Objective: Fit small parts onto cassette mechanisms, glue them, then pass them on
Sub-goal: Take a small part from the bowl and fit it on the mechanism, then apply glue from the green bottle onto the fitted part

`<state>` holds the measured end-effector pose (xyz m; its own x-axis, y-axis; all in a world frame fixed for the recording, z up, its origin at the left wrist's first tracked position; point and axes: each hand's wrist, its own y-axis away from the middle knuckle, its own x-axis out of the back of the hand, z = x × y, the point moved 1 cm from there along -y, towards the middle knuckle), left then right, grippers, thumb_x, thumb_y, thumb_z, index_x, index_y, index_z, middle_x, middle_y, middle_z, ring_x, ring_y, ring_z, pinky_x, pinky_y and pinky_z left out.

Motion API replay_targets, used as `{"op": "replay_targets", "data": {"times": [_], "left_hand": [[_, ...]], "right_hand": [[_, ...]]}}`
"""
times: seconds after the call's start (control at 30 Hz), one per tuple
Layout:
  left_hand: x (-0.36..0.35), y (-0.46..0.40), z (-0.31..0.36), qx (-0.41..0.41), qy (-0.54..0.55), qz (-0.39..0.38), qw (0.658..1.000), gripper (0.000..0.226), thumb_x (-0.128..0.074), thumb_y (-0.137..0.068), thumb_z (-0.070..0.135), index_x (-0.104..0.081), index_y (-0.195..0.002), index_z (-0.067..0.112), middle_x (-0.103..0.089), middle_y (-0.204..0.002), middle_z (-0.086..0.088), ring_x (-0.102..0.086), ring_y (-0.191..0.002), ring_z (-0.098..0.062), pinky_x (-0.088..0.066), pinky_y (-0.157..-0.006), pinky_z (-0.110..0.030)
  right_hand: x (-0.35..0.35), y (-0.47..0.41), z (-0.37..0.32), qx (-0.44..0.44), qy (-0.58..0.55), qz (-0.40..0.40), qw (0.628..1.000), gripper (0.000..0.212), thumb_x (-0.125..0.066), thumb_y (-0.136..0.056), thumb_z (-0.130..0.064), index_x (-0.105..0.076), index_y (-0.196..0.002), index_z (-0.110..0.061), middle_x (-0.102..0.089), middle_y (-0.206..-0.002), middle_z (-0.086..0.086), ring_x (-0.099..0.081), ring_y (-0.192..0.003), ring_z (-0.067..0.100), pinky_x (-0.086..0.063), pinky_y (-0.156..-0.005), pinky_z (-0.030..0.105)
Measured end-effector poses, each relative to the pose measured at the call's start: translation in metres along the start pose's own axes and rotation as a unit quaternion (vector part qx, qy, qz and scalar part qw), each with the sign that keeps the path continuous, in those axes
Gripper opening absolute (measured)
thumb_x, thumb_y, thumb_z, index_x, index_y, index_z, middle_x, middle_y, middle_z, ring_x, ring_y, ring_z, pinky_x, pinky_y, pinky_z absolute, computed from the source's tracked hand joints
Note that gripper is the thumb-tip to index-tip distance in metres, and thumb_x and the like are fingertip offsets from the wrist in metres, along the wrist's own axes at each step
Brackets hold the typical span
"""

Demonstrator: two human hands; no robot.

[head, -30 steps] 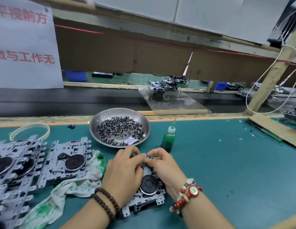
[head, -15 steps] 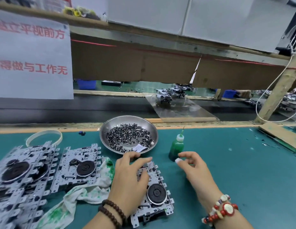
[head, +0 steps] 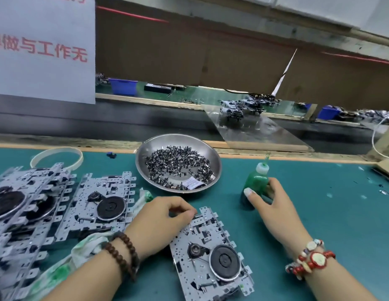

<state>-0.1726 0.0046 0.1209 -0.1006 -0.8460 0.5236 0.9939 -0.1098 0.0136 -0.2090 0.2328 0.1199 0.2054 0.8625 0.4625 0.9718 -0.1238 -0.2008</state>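
A metal cassette mechanism (head: 211,255) with a black wheel lies on the green mat in front of me. My left hand (head: 161,222) rests on its upper left corner, fingers curled against the plate. My right hand (head: 269,205) wraps around a small green glue bottle (head: 255,181) with a white cap, standing to the right of the mechanism. A steel bowl (head: 145,157) of small dark parts sits just behind the hands.
Another mechanism (head: 102,203) and a stack of more (head: 22,209) lie at the left, over a green-stained rag (head: 59,270). A white ring (head: 56,155) lies at the back left. A clear sheet (head: 265,135) with finished mechanisms crosses the dark conveyor behind.
My right hand left the mechanism, reached right and closed around the glue bottle. My left hand stayed on the mechanism. The camera moved closer and tilted.
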Motion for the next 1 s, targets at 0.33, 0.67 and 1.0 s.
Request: {"op": "replay_targets", "data": {"times": [0.33, 0.67, 1.0], "left_hand": [[0.001, -0.004, 0.000, 0.047, 0.022, -0.036, 0.998, 0.016, -0.059, -0.088, 0.028, -0.071, -0.079, 0.022, -0.073, -0.082, 0.005, -0.067, -0.083, -0.012, -0.054, -0.084, -0.034], [0.001, -0.005, 0.003, 0.067, 0.007, -0.025, 0.997, 0.020, -0.058, -0.088, 0.028, -0.069, -0.072, 0.023, -0.073, -0.084, -0.001, -0.067, -0.087, -0.022, -0.054, -0.083, -0.037], [0.000, -0.006, 0.002, 0.076, 0.007, -0.019, 0.997, 0.021, -0.058, -0.089, 0.030, -0.069, -0.074, 0.022, -0.069, -0.067, 0.003, -0.058, -0.055, -0.011, -0.050, -0.064, -0.022]], "right_hand": [[0.009, 0.014, -0.018, -0.102, -0.386, -0.081, 0.913, 0.026, -0.061, -0.066, -0.029, -0.057, -0.087, -0.014, -0.048, -0.074, -0.004, -0.031, -0.046, 0.002, -0.028, -0.036, 0.010], [0.010, 0.018, -0.023, -0.113, -0.508, -0.162, 0.838, 0.056, -0.095, -0.033, -0.024, -0.076, -0.084, -0.012, -0.069, -0.086, 0.000, -0.052, -0.053, 0.001, -0.040, -0.042, 0.009], [0.004, 0.025, -0.026, -0.053, -0.373, -0.100, 0.921, 0.019, -0.058, -0.071, -0.015, -0.075, -0.081, -0.016, -0.069, -0.084, -0.002, -0.062, -0.068, 0.002, -0.043, -0.048, 0.011]]}}
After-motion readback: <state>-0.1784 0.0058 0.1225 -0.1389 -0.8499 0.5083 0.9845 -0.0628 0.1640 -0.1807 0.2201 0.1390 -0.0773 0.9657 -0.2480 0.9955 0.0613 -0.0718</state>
